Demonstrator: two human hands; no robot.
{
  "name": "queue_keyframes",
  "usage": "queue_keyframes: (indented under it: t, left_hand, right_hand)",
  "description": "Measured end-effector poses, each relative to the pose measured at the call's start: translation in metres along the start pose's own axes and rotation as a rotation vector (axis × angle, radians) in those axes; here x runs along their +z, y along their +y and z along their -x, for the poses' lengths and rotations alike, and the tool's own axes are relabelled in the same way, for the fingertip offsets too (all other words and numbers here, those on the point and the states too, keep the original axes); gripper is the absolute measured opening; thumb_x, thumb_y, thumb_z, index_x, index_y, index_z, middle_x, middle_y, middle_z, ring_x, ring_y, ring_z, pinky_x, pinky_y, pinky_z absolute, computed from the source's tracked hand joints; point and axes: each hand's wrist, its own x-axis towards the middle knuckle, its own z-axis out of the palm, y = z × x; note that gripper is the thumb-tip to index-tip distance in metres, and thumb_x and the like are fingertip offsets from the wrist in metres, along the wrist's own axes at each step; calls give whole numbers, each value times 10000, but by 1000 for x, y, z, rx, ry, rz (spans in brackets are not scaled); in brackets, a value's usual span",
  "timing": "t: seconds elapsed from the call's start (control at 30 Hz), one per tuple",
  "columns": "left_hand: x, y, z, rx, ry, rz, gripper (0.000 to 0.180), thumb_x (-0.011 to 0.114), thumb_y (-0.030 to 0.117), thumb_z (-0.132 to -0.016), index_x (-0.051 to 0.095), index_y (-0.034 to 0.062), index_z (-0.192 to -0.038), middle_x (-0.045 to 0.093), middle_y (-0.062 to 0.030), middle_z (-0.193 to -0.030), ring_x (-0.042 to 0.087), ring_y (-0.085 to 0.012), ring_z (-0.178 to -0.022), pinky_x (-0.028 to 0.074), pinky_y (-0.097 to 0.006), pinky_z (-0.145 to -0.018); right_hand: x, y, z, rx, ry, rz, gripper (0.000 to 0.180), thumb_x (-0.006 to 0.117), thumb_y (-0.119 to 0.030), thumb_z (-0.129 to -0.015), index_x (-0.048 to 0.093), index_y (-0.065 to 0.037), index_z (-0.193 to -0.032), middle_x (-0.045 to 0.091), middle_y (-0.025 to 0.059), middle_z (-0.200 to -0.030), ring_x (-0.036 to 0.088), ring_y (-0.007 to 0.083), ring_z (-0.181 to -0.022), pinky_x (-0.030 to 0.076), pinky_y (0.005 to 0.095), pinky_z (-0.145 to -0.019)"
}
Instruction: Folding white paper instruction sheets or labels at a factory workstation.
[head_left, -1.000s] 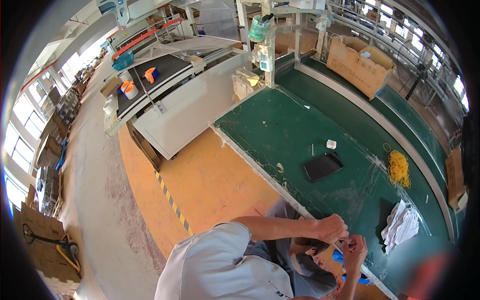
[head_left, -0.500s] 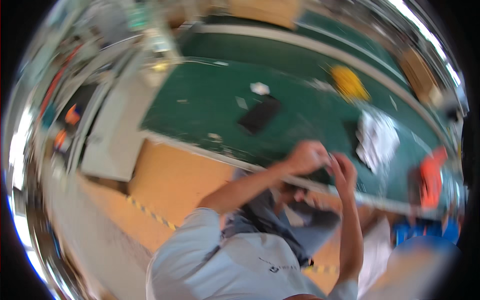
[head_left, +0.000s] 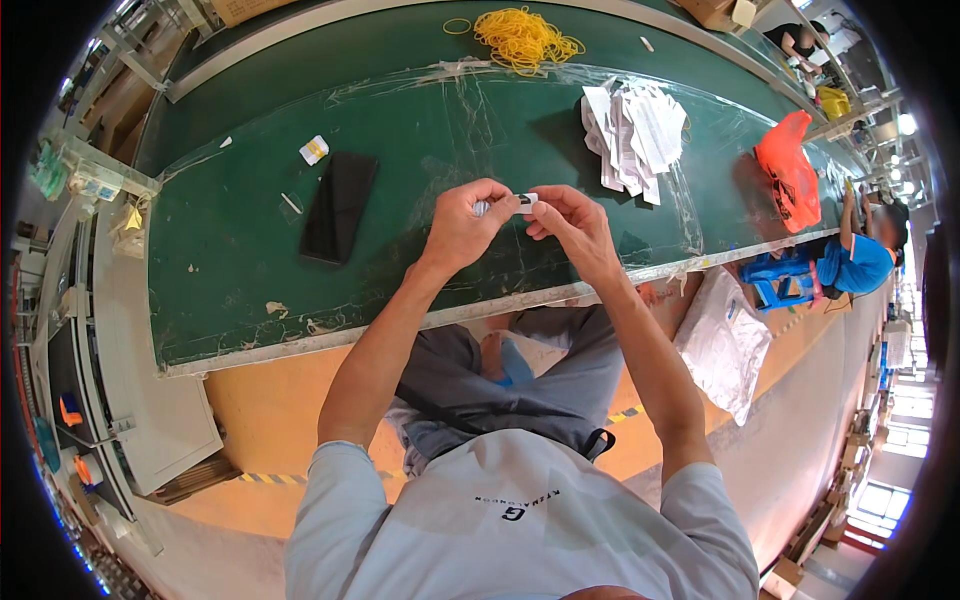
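Over the front edge of the green table my hands meet, both closed. Between them is a small folded white paper slip (head_left: 527, 203) with dark print on it. My left hand (head_left: 462, 228) pinches its left end, and a bit of printed white paper also shows between those fingers. The slip's right end is in the thumb and fingers of my right hand (head_left: 577, 230). Beyond my right hand lies a loose pile of white paper slips (head_left: 635, 135). Left of my hands a black phone-like slab (head_left: 340, 208) lies flat, near a small white bundle with a yellow band (head_left: 314, 150).
Yellow rubber bands (head_left: 525, 40) lie heaped at the far side of the green table (head_left: 240, 270). An orange-red plastic bag (head_left: 790, 172) stands at the right. Below the table edge is a white sack (head_left: 725, 340). A person in blue (head_left: 860, 265) sits farther right.
My view has swung round to the right, so the table things sit farther left in the picture. The earlier picture is blurred; both hands stay together at the small paper.
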Motion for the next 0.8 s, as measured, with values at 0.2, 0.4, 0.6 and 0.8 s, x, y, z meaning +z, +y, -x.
queue_keyframes:
  t: [0.2, 0.4, 0.6, 0.8]
  left_hand:
    - [1, -5, 2, 33, -4, -71, 155, 737, 150, -951, 734, 3, -1000, 652, 34, -803, 523, -34, -715, 419, -232, -614]
    - [1, 4, 3, 31, -20, -85, 135, 737, 128, -940, 733, 5, -994, 648, 37, -797, 519, -29, -715, 421, -235, -612]
    - [0, 0, 2, 95, 2, -97, 116, 739, 124, -939, 719, 10, -945, 640, 38, -803, 521, -28, -712, 418, -225, -615]
    - [1, -2, -2, 26, -54, 77, 277, 678, 295, -1022, 685, 19, -1047, 585, 15, -759, 500, -65, -669, 412, -255, -598]
  right_hand:
    - [5, 25, -7, -45, 26, -75, 200, 703, -87, -998, 682, 55, -1136, 750, 85, -931, 714, 119, -815, 589, 260, -734]
    - [3, 28, -7, -93, 0, -92, 151, 682, -40, -997, 684, 51, -1117, 749, 78, -933, 719, 119, -817, 595, 254, -747]
    - [7, 18, -7, -67, -36, -67, 147, 676, -97, -1019, 692, 42, -1062, 727, 50, -913, 679, 85, -804, 562, 238, -740]
    - [-2, 25, -8, -87, -4, 54, 152, 688, -118, -1006, 689, 25, -1058, 699, 22, -861, 622, 57, -716, 514, 216, -659]
